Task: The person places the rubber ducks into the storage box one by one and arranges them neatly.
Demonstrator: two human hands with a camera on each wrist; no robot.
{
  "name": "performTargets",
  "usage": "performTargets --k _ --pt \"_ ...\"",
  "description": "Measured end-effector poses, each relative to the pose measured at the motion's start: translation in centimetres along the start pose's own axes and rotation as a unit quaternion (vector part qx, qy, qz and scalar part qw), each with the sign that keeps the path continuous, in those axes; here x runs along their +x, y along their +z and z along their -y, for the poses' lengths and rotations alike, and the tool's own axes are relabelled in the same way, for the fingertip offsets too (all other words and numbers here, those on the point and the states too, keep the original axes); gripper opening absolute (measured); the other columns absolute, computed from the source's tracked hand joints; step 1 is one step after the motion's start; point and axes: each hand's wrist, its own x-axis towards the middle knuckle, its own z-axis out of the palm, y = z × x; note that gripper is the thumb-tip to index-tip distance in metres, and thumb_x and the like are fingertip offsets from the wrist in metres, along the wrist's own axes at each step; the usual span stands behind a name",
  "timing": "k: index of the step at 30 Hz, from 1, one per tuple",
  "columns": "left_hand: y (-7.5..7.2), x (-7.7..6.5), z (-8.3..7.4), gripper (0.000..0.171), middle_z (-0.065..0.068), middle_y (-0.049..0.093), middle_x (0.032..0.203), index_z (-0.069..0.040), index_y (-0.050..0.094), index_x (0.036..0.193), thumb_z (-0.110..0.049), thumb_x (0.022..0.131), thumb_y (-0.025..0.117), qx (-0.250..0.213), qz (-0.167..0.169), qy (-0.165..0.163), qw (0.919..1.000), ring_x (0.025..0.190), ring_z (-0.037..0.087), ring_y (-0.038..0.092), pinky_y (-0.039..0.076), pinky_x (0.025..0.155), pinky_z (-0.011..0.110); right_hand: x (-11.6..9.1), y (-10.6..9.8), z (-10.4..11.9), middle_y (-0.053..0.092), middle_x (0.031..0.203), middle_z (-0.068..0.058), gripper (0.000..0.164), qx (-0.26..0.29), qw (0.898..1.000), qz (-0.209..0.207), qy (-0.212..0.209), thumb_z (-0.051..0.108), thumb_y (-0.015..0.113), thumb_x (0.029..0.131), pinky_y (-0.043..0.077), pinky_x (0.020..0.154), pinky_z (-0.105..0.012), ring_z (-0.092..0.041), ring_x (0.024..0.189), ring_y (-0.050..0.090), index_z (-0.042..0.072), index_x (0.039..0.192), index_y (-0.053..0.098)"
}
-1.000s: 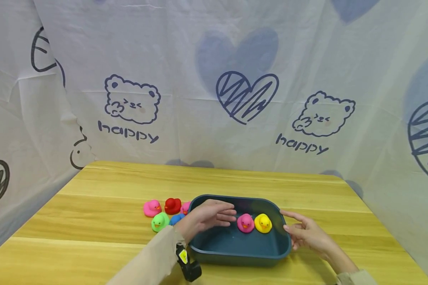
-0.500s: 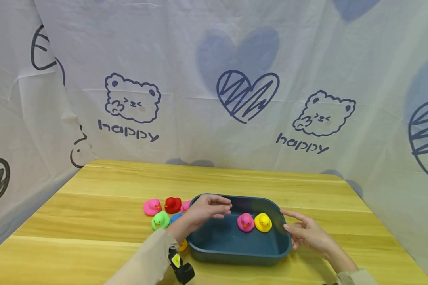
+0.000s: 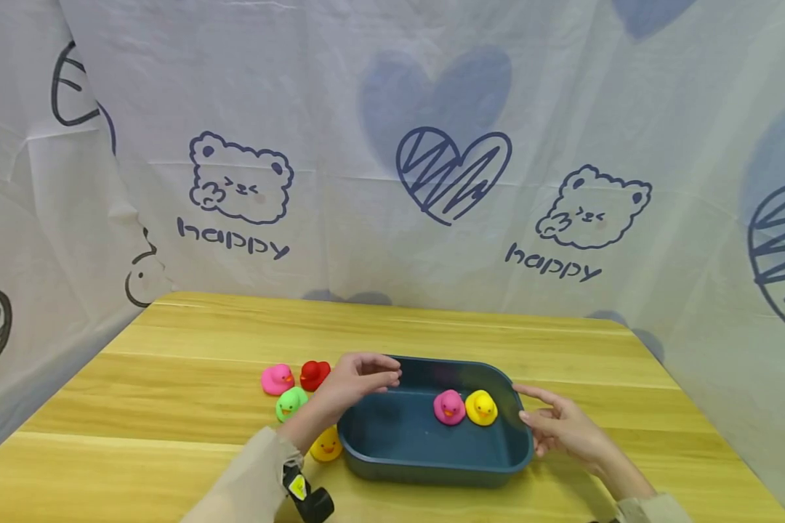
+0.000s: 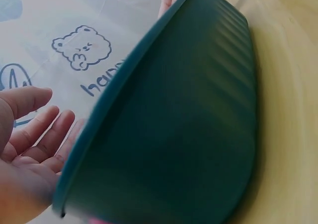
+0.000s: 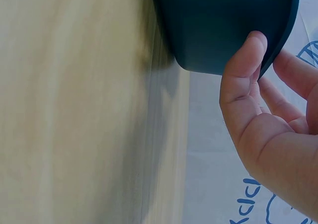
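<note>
At lower left, a pink duck [image 3: 277, 380] points right, while a green duck [image 3: 291, 404] and yellow duck [image 3: 325, 444] face the camera; the left hand [image 3: 353, 378] is empty, thumb and fingers apart. At lower centre, the tub [image 3: 432, 475] lies lengthwise left to right, its magenta duck [image 3: 448, 407] and second yellow duck [image 3: 480, 408] camera-facing, the right hand [image 3: 565, 430] gripping its right rim.

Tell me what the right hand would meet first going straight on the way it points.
Most likely the dark tub: the right hand has its fingertips at the tub's end rim, though exact contact is hard to judge.
</note>
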Motion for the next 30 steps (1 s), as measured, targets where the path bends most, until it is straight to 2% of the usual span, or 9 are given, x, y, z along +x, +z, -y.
performTargets --k 8,16,21,27,30 --pt "-1.4 -0.9 0.2 0.028 0.012 0.064 0.093 0.011 0.058 0.105 -0.009 0.085 0.06 0.002 0.01 0.028 0.9995 0.083 0.018 0.062 0.046 0.082 0.043 0.0 0.0 -0.1 0.054 0.07 -0.003 0.061 -0.002 1.0 -0.006 0.001 0.011 0.05 0.091 0.046 0.05 -0.022 -0.01 0.054 0.054 -0.007 0.138 0.014" --pt "-1.7 -2.0 -0.2 0.026 0.008 0.063 0.092 0.012 0.057 0.102 -0.007 0.084 0.06 -0.021 -0.029 0.06 0.9976 0.083 0.021 0.061 0.049 0.077 0.035 -0.1 0.0 0.0 0.055 0.07 -0.004 0.061 -0.001 1.0 -0.002 0.004 0.011 0.05 0.092 0.047 0.05 -0.022 -0.01 0.054 0.054 -0.006 0.139 0.014" --pt "-2.1 -2.6 -0.2 0.023 0.008 0.063 0.089 0.01 0.059 0.099 -0.007 0.083 0.062 0.0 -0.055 0.074 0.9957 0.08 0.021 0.06 0.049 0.073 0.029 -0.1 0.0 0.0 0.055 0.07 -0.005 0.06 0.002 1.0 0.003 0.002 0.011 0.049 0.092 0.047 0.05 -0.022 -0.01 0.054 0.054 -0.005 0.139 0.015" --pt "-2.6 -3.6 0.2 0.021 0.009 0.063 0.089 0.008 0.06 0.098 -0.007 0.083 0.063 0.025 -0.069 0.078 0.9943 0.078 0.025 0.058 0.049 0.072 0.029 -0.1 0.0 -0.1 0.055 0.071 -0.005 0.061 0.005 1.0 0.006 0.003 0.011 0.049 0.092 0.046 0.05 -0.022 -0.01 0.055 0.054 -0.005 0.139 0.014" --pt "-3.0 -4.0 0.4 0.021 0.014 0.062 0.091 0.008 0.06 0.098 -0.006 0.082 0.063 0.036 -0.081 0.08 0.9928 0.078 0.023 0.058 0.049 0.071 0.026 -0.1 0.0 0.0 0.055 0.071 -0.004 0.061 0.004 1.0 0.006 0.004 0.011 0.049 0.092 0.046 0.05 -0.022 -0.01 0.055 0.054 -0.006 0.139 0.013"
